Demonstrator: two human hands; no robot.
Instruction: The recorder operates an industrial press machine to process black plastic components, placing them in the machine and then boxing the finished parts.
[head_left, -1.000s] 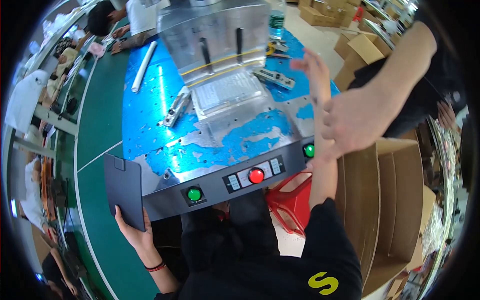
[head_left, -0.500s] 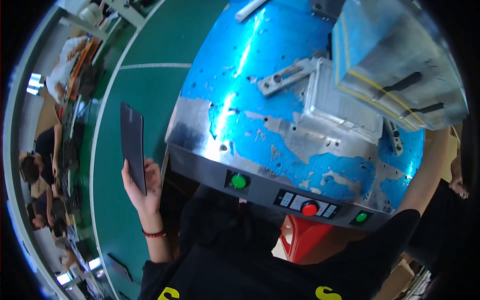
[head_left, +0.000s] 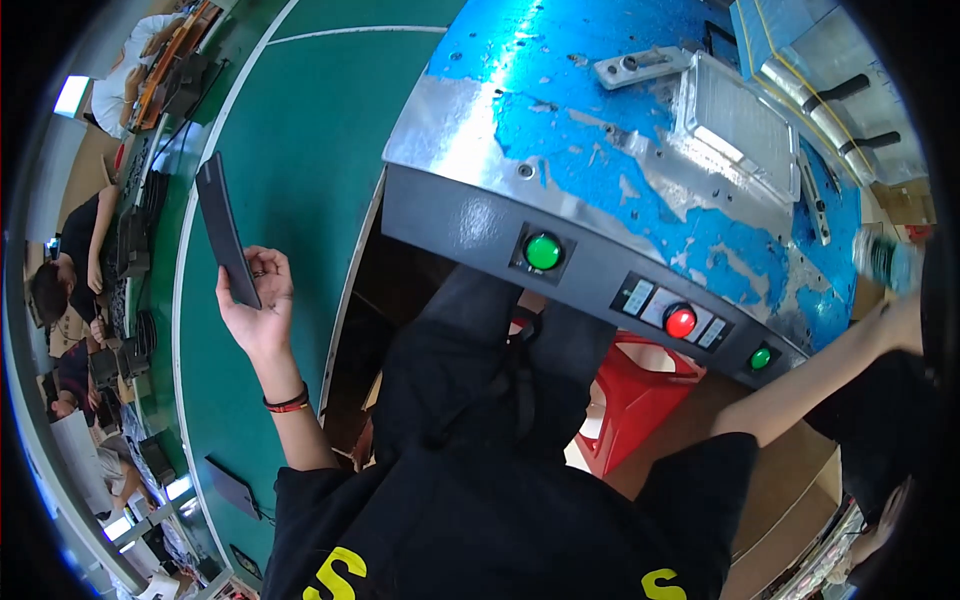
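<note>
My left hand [head_left: 258,300] holds a thin, dark, flat rectangular panel [head_left: 228,235] upright at its lower end, thumb on one side and fingers curled on the other. It hovers over the green bench top [head_left: 310,130], left of the machine. My right forearm [head_left: 820,375] reaches past the machine's right front corner. The right hand itself is lost at the picture's dark rim. Close to the wrist is a blurred, see-through, cylinder-like thing [head_left: 885,260]; whether the hand touches it cannot be made out.
The machine's worn blue plate [head_left: 590,150] carries a pale rectangular block [head_left: 745,120] and a metal clamp bar [head_left: 640,68]. Green buttons [head_left: 543,251] and a red button [head_left: 680,320] line its front. A red stool [head_left: 640,400] stands below. Another dark panel [head_left: 232,487] lies on the bench. Co-workers sit left.
The view has shifted, so the machine sits higher and further right. My left hand still grips the panel. My right arm has come down, and the yellow-striped translucent piece appears further from the block.
</note>
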